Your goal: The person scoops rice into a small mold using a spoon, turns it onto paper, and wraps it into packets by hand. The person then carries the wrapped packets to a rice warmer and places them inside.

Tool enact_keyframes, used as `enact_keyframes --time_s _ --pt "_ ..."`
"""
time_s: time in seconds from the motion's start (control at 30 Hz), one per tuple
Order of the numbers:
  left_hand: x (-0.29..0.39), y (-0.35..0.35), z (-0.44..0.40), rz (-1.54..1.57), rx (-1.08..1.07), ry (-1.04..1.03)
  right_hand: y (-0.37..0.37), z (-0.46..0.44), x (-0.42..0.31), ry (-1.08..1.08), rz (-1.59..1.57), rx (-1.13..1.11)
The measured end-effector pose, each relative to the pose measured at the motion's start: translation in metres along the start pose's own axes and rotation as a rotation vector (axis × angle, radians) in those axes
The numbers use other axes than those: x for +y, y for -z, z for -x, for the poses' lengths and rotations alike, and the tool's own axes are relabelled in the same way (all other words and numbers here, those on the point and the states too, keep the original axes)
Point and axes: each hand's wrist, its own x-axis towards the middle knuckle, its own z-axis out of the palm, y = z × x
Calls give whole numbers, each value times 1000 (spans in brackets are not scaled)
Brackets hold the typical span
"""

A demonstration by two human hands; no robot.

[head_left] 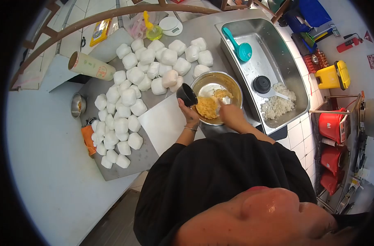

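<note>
My left hand [189, 115] holds a small black cup [187, 95], tilted beside the rim of a metal mixing bowl [237, 84]. Yellow-orange rice [206, 107] lies in that bowl, with a smaller clump at its far side. Over the bowl's near right edge, my right hand [232, 116] is closed around a spoon-like utensil [218, 107] that dips among the rice; its shape is blurred and partly hidden. Left of the bowl, many white wrapped, rounded packets [128, 96] cover the metal table. White paper [166, 123] lies under my left forearm.
A deep steel tray [258, 33] to the right holds white rice [279, 104], a white paddle, a black round mould [261, 84] and a teal scoop [243, 51]. A kitchen scale [171, 26], yellow-topped bottle [153, 30] and tall roll [92, 67] stand farther back.
</note>
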Motion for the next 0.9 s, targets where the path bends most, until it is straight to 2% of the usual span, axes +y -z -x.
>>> enact_keyframes --time_s 0.07,0.17,0.23,0.3,0.37,0.4,0.47,0.5,0.57,0.6,0.63,0.67,0.7,0.83,0.9 --pt "7 -3 1 -19 6 -22 25 -2 1 -230 -70 143" --pt "2 4 1 -131 -110 -121 2 -38 24 -216 -31 52" --pt "-18 19 -4 -231 -208 -209 -29 -37 12 18 59 -26" --pt "-42 28 -7 -306 -164 -231 -37 -7 -9 197 162 -61" --pt "-37 24 -3 -272 -77 -172 -1 2 -12 180 140 -132" --pt "-13 10 -1 -202 -45 -124 12 2 -8 174 131 -169" --pt "6 -5 0 -144 -77 -265 25 -15 16 81 148 -57" --pt "7 -6 0 -162 -141 -450 29 -21 26 36 153 -8" --pt "4 4 -8 170 -89 58 27 -16 29 -87 208 96" --pt "-14 10 -5 -31 -1 -3 15 -6 28 -17 224 77" --pt "-22 11 -3 -125 38 -37 -8 3 25 22 364 -3" --pt "-30 12 -1 -220 80 -67 -15 18 15 38 341 -74" --pt "-25 8 0 -206 81 -62 -15 30 6 51 320 -144" --pt "-16 9 0 -185 38 -42 24 -1 15 -28 318 -47" --pt "-21 14 3 -182 -13 -42 24 -24 30 -50 241 133"
